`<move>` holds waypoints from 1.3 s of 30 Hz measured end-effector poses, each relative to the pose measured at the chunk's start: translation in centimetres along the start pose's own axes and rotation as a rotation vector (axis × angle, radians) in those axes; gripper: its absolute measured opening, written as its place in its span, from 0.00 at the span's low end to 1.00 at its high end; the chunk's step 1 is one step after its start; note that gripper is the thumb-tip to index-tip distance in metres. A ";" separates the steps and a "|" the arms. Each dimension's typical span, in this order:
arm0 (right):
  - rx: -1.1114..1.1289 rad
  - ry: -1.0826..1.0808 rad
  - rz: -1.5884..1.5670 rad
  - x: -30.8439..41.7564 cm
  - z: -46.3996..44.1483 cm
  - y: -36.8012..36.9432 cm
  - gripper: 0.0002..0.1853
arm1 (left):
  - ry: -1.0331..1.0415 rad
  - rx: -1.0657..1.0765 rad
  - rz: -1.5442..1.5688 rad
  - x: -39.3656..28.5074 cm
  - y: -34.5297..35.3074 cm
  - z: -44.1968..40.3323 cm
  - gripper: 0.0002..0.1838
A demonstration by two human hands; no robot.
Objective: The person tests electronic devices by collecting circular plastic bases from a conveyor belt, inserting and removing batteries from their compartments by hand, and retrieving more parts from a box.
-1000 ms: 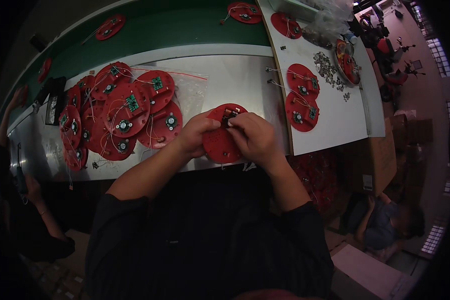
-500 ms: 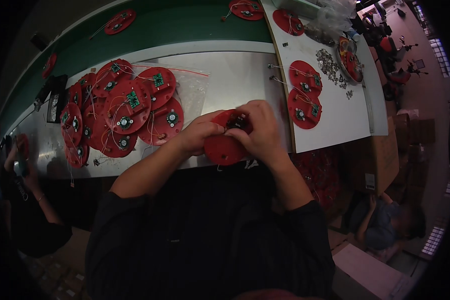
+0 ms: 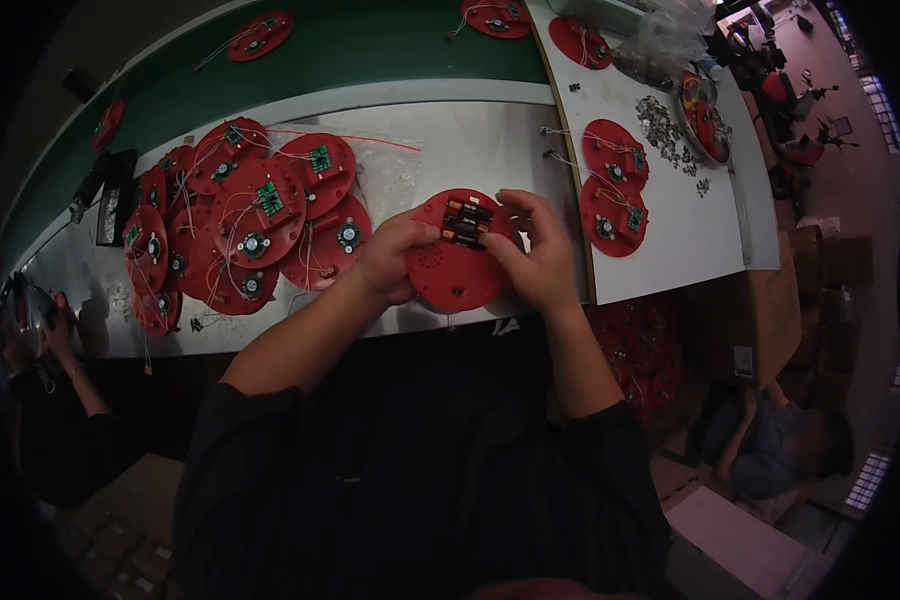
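A round red disc (image 3: 455,278) is held in front of my body, above the metal bench edge. Several dark batteries with orange-brown ends (image 3: 465,223) lie side by side in its upper compartment. My left hand (image 3: 396,258) grips the disc's left side, thumb beside the batteries. My right hand (image 3: 540,258) is at the right edge, its thumb near the batteries and its fingers curved round the rim. To the left, overlapping red discs (image 3: 260,215) with green circuit boards and wires form a pile on the bench.
A white board (image 3: 670,240) at the right bears more red discs (image 3: 614,217), scattered small metal parts (image 3: 665,135) and a round dish (image 3: 703,118). Discs also lie on the green strip (image 3: 370,55). Cardboard box (image 3: 760,320) at right. One co-worker's hands (image 3: 58,335) are far left; another person (image 3: 770,450) sits lower right.
The held disc has turned so its batteries face up in plain view. My right fingers have moved off the compartment to the right rim. The far-left co-worker's hands have shifted.
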State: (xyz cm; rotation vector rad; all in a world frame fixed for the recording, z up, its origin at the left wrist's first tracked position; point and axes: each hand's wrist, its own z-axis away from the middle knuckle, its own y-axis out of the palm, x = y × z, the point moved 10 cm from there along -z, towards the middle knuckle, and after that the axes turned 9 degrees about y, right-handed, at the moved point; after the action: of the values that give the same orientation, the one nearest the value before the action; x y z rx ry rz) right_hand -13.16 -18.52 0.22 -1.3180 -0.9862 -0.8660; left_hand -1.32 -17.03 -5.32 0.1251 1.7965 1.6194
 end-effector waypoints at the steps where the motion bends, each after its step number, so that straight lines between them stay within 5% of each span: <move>1: 0.006 -0.003 0.000 -0.1 0.1 0.1 0.28 | 0.024 -0.016 0.030 -0.4 -0.2 -0.1 0.28; 7: 0.170 0.267 -0.280 -1.7 2.3 2.5 0.49 | 0.140 -0.009 -0.063 -1.9 1.2 -0.3 0.28; 26: 0.169 0.172 -0.219 -1.1 2.5 3.6 0.52 | 0.163 -0.056 -0.156 -1.9 0.6 -0.3 0.33; 39: 0.253 0.223 -0.542 -1.5 2.6 3.9 0.48 | 0.159 -0.024 -0.101 -1.9 1.1 -0.3 0.28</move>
State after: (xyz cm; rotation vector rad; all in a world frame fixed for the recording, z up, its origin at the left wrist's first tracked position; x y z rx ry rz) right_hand -10.30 -15.64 -2.57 -0.7249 -1.2499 -1.2202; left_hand -0.50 -18.01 -3.59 -0.1062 1.8698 1.6167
